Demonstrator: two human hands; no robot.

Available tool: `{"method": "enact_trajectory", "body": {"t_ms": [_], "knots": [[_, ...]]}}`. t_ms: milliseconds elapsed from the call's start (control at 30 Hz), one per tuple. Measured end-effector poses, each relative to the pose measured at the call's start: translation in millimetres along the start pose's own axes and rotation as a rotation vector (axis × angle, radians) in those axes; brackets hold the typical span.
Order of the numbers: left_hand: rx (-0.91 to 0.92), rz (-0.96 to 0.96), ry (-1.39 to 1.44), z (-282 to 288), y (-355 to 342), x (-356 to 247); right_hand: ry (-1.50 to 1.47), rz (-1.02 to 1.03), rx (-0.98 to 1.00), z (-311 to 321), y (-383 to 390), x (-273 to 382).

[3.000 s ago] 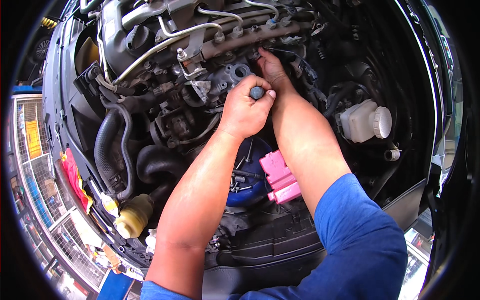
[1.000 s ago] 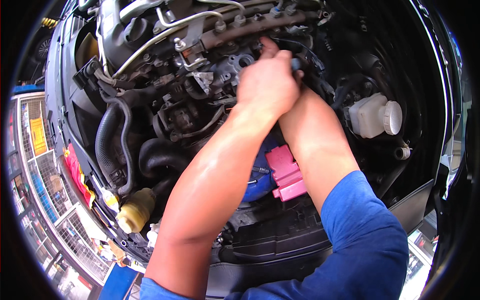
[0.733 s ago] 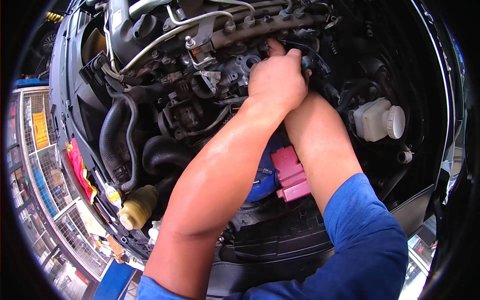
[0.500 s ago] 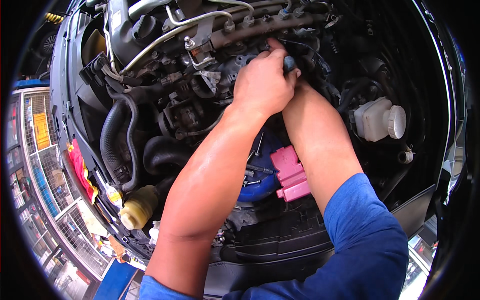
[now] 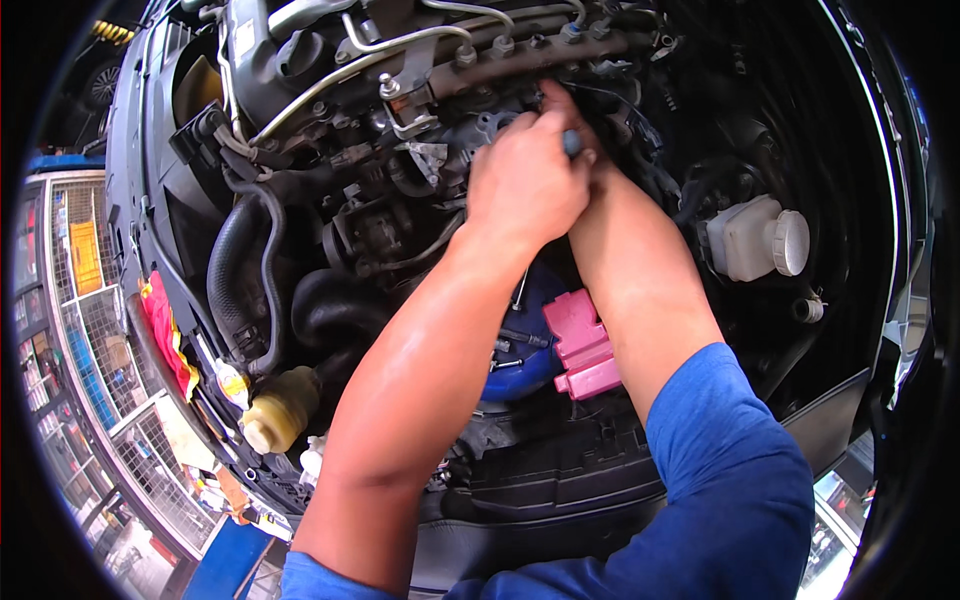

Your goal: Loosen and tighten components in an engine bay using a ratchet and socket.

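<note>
In the head view, reached with both bare forearms [image 5: 395,365] into an open engine bay [image 5: 560,475], wearing short blue cloth sleeves [image 5: 735,450]. Had the left hand [image 5: 527,180] curled into a fist, with fingers wrapped tightly around a blue-grey handle with a rounded end [image 5: 571,143]. Saw only that end, showing at the thumb side. Held the handle above the right wrist, near the engine's middle, below a long brown metal rail [image 5: 570,50]. Could not tell of any contact between fist and right forearm.

Had the right hand [image 5: 562,103] in behind the left one, largely hidden, with one digit extended toward dark fittings beneath the rail. Could not tell the spread of its other fingers or the contents of any grip.

Saw silver metal pipes [image 5: 350,68] joined to the rail, near a round black cap [image 5: 300,53]. Noted a round blue dish [image 5: 525,382] holding loose metal bolts [image 5: 508,364], partly covered by the left forearm, with an angular pink plastic piece [image 5: 583,345] just beside. Spotted a whitish plastic reservoir [image 5: 745,240] right of the right forearm, and a yellowish plastic reservoir [image 5: 282,410] left of the left one. Saw a black textured hose [image 5: 228,265] and a thick bent black hose [image 5: 330,305] farther up. At far left, saw a red and yellow cloth [image 5: 165,335] and white-framed wire-mesh shelving [image 5: 92,297].
</note>
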State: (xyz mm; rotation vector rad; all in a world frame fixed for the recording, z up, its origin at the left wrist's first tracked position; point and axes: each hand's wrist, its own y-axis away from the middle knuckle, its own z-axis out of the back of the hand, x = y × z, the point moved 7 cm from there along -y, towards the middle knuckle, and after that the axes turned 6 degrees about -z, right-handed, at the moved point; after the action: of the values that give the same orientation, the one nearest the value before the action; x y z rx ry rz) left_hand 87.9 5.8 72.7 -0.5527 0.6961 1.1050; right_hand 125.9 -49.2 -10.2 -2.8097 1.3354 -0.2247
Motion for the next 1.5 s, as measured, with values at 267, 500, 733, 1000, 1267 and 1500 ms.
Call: {"method": "enact_trajectory", "body": {"t_ms": [267,500,733,1000,1267,1500], "knots": [[-0.004,0.04,0.036,13,12,20,0.732,-0.058,-1.278,76,24,44],[-0.048,-0.048,0.063,6,7,13,2.189,-0.748,-0.449,99,63,50],[-0.094,-0.096,0.368,-29,-33,-7,2.263,-0.487,-0.447,89,62,21],[0.183,0.027,0.141,-53,-59,-35,2.189,-0.297,-0.766,77,47,12],[-0.322,0.001,0.23,25,38,29,2.224,-0.671,-1.152,76,54,11],[-0.131,-0.096,0.476,-24,-37,-8,2.248,-0.376,-0.931,145,42,21]]}}
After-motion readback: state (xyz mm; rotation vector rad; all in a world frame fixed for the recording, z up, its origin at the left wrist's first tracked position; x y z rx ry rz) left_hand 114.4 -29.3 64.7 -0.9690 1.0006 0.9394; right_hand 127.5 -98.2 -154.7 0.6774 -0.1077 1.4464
